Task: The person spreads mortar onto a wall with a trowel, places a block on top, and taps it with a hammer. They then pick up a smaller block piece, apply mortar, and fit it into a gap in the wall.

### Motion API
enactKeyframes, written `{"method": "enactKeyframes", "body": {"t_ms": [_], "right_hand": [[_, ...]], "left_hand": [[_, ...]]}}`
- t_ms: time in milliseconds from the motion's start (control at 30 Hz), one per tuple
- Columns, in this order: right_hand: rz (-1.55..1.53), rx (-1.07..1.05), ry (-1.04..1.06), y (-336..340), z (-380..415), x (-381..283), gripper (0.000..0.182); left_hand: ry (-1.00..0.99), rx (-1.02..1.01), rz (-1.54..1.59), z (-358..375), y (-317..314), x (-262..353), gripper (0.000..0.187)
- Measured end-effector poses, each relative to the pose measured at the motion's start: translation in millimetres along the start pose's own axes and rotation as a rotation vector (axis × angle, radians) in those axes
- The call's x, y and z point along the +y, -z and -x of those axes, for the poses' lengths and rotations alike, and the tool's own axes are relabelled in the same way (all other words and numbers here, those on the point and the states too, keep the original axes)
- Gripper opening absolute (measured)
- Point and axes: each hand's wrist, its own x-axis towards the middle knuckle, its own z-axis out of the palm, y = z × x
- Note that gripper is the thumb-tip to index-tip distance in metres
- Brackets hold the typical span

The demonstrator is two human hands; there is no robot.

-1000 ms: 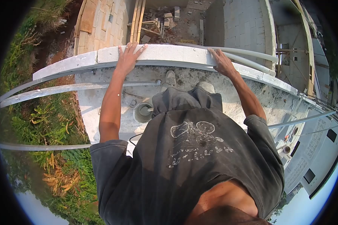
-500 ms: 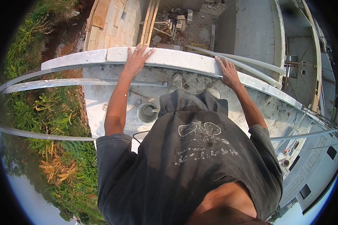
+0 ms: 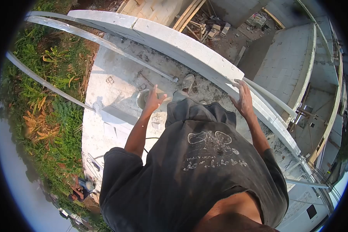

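A low wall of white blocks (image 3: 181, 40) curves across the view in front of me. My left hand (image 3: 154, 101) is off the wall, fingers apart and holding nothing, and overlaps the rim of a grey bucket (image 3: 142, 101). My right hand (image 3: 243, 99) reaches to the end of the raised top block, its fingertips right at the corner and its fingers stretched out. Behind the bucket, a thin-handled tool (image 3: 146, 79) lies on the concrete floor (image 3: 104, 92). One of my shoes (image 3: 188, 82) stands close to the wall's foot.
A long metal bar (image 3: 104, 46) slants over the floor to my left. Beyond the wall, a pale pipe (image 3: 272, 96) leans, and rubble (image 3: 216, 31) lies far below. A grey block (image 3: 121, 116) rests near the bucket. Greenery (image 3: 58, 112) drops away past the left edge; a person (image 3: 81, 189) is lower left.
My left hand has let go of the wall top and come back toward me, over the bucket. The right hand stays by the block's end. The view has turned, showing more floor.
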Motion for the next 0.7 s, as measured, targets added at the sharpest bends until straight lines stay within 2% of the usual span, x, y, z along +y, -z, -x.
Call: {"method": "enactKeyframes", "body": {"t_ms": [33,100,133,233,267,300,367,400,433,500,533,567,633,700], "right_hand": [[-0.060,0.036,-0.019,-24,23,10,0.053],[-0.125,-0.145,-0.038,-61,66,20,0.027],[-0.152,-0.242,-0.003,-94,93,40,0.022],[-0.264,-0.350,0.060,-183,190,96,0.024],[-0.288,-0.462,0.034,-191,218,102,0.024],[-0.304,-0.581,0.004,-199,240,108,0.023],[-0.314,-0.817,-0.044,-204,257,117,0.023],[-0.324,-0.924,-0.066,-206,256,120,0.023],[-0.333,-1.023,-0.094,-209,246,118,0.023],[-0.449,-1.144,-0.309,-197,192,85,0.023],[-0.530,-1.123,-0.489,-172,157,38,0.023],[-0.610,-1.079,-0.668,-146,121,-10,0.024],[-0.930,-0.832,-0.630,-166,82,-46,0.026],[-0.631,-0.866,-0.285,-228,35,-53,0.029]], "left_hand": [[0.258,-0.180,0.295,33,-33,-26,0.105],[0.514,-0.481,0.718,84,-65,-26,0.105],[0.679,-0.610,0.871,109,-81,-26,0.106],[0.256,-0.775,0.545,129,-154,-60,0.105],[0.319,-0.782,0.617,149,-158,-52,0.107],[0.471,-0.740,0.761,167,-145,-34,0.109],[0.756,-0.541,1.039,210,-115,17,0.114],[0.830,-0.430,1.098,217,-113,26,0.116],[0.896,-0.332,1.116,223,-116,25,0.119],[0.796,-0.175,0.934,216,-200,-58,0.122],[0.735,-0.096,0.842,209,-229,-91,0.123],[0.761,-0.117,0.795,211,-233,-106,0.124],[0.819,-0.175,0.697,234,-242,-129,0.125],[0.909,-0.198,0.676,260,-237,-139,0.122]]}}
